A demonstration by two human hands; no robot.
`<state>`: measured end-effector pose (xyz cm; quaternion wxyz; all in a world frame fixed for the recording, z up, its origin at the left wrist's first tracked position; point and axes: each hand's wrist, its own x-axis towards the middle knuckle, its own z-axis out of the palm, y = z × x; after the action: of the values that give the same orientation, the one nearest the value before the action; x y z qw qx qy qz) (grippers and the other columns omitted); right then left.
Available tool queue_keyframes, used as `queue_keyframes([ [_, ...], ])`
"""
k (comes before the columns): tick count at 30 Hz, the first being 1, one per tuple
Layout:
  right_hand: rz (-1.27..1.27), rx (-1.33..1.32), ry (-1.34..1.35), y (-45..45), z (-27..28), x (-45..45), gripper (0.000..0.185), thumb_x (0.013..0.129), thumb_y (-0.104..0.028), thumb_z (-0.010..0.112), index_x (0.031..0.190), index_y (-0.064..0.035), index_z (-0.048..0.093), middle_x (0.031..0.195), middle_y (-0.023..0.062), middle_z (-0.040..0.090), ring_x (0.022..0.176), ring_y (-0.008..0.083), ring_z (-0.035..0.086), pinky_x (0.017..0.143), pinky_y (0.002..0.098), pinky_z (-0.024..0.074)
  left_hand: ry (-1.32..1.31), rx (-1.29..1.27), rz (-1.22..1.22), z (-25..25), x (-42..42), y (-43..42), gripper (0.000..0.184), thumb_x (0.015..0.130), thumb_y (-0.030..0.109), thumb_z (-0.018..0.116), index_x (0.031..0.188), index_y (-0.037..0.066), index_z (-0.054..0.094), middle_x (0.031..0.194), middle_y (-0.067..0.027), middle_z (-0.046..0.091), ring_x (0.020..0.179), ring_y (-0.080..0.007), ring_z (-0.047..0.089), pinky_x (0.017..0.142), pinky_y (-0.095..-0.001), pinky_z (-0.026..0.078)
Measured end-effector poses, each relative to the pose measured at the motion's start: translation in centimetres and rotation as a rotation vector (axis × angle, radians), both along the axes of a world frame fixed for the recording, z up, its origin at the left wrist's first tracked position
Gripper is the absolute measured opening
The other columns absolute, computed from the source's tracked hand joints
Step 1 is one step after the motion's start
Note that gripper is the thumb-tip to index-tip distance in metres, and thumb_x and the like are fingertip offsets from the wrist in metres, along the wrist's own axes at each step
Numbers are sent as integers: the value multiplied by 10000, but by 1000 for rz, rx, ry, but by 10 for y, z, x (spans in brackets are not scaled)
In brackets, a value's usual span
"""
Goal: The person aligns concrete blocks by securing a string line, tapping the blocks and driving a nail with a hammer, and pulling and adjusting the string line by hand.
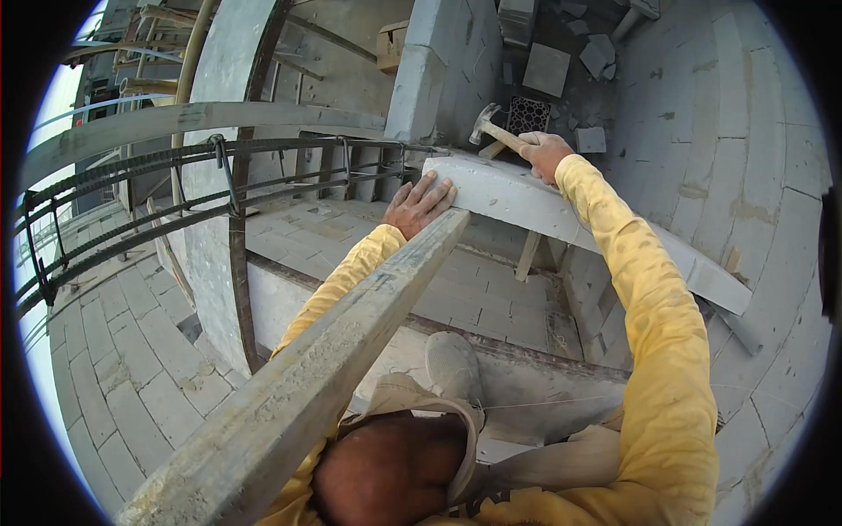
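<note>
Left hand (419, 207) lies open on pale block (526, 200)'s left end, right hand (545, 156) grips hammer (503, 135); rebar (132, 175) at left, grey beam (307, 351) nearer, hiding part of left arm.

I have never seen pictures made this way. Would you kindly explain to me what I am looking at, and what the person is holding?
There is no machine here: a person works with two bare hands. The single picture comes from a camera worn on that person's head, looking forward and down, so the arms in yellow sleeves reach away from us.

The right hand grips a steel-headed hammer with a wooden handle. The left hand holds no tool; its fingers rest at one end of a long, pale grey, block-like beam.

A long, grey, square-edged bar runs from the bottom of the picture towards that end. To the left are dark ribbed steel bars with metal loops around them.
</note>
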<state>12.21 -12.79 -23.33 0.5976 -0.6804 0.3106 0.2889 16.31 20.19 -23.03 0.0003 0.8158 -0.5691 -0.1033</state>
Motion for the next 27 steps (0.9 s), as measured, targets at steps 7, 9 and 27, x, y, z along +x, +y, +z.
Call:
queue_keyframes([
  [7,29,-6,3,-3,14,-7,380,895,-262,562,1246,-134,634,741,45,597,543,143,532,486,321,433,32,56,8,7,2,-3,582,939,363,470,1490,219,351,1559,-9,275,1464,-275,208,1097,-553,340],
  [9,49,-105,-87,3,22,-15,395,892,-267,567,1258,-133,632,738,50,592,538,142,525,481,320,431,26,77,5,7,2,-4,585,938,379,472,1488,223,352,1560,-6,273,1464,-271,209,1098,-561,333],
  [27,-466,314,-207,-103,266,-197,558,985,-365,526,1396,-1,429,544,-43,430,351,18,309,311,168,260,-39,73,93,34,-9,-10,580,947,501,492,1469,274,385,1536,46,333,1454,-177,247,1152,-601,216],
])
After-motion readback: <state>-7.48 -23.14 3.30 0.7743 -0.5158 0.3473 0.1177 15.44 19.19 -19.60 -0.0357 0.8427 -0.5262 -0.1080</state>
